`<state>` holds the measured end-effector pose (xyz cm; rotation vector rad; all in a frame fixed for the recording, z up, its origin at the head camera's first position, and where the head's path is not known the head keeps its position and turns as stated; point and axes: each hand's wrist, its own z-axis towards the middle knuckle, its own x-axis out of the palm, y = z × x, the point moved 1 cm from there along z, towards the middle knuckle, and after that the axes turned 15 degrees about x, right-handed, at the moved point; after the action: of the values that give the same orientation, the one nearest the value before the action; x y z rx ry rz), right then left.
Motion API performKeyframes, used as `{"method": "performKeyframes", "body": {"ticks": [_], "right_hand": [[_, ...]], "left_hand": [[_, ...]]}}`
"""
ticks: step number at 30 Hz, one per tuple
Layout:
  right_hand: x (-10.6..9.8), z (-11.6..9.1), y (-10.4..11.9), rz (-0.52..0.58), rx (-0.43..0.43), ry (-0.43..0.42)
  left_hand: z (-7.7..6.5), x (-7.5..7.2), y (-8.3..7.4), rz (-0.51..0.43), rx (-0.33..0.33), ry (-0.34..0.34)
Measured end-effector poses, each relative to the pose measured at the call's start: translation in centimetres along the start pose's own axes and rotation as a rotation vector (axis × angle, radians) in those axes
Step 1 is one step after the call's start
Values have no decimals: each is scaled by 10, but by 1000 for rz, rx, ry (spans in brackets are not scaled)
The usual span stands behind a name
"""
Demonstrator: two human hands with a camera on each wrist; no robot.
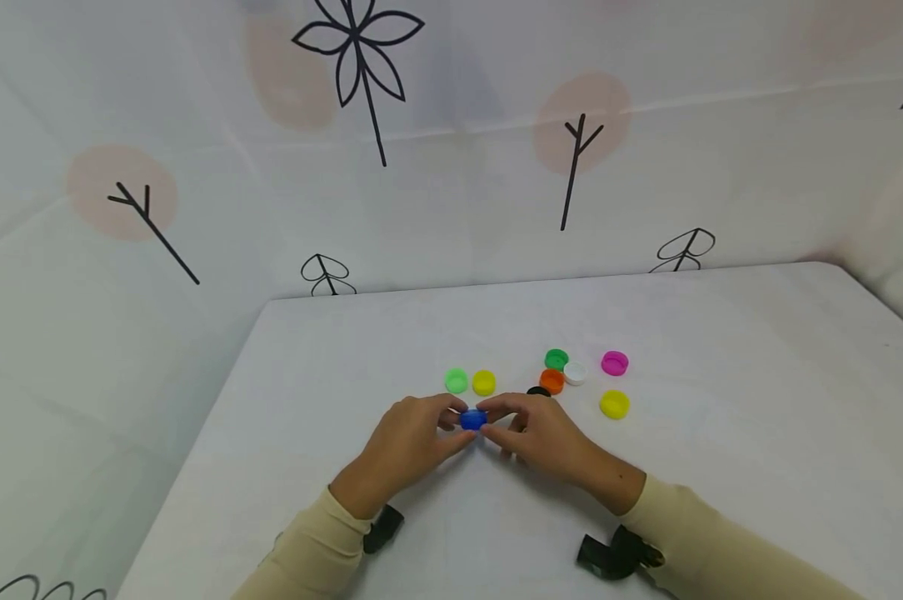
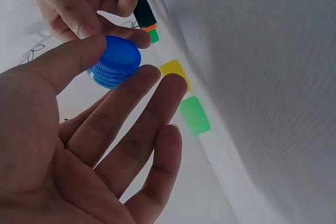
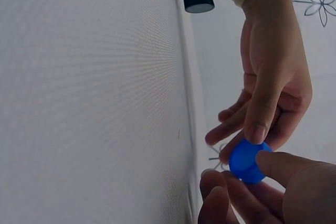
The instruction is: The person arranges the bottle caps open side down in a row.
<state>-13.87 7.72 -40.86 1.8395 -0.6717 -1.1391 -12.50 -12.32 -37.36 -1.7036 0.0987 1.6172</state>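
A blue bottle cap (image 1: 473,419) with finely ridged sides is held between both hands, low over the white table (image 1: 721,467). My left hand (image 1: 410,442) pinches it from the left with thumb and fingertips. From the other side, my right hand (image 1: 545,437) grips it between thumb and forefinger. In the left wrist view the cap (image 2: 116,59) shows its smooth top and tilts toward the camera, the remaining left fingers spread below it. The right wrist view has both thumbs on the face of the cap (image 3: 245,161).
Just beyond the hands lie a light green cap (image 1: 456,381) and a yellow cap (image 1: 484,382). A green cap (image 1: 556,359), orange cap (image 1: 551,382), white cap (image 1: 575,373) and partly hidden black cap (image 1: 538,391) cluster together. Further right are a magenta cap (image 1: 614,363) and another yellow cap (image 1: 614,405).
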Motion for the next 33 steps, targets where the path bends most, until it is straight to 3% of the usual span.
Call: {"method": "performKeyframes", "body": {"ticks": [20, 33], "right_hand": [[-2, -1, 2, 57, 30, -20], [-2, -3, 6, 116, 19, -87]], "left_hand": [[-1, -5, 2, -64, 40, 19], [-1, -8, -2, -69, 80, -54]]}}
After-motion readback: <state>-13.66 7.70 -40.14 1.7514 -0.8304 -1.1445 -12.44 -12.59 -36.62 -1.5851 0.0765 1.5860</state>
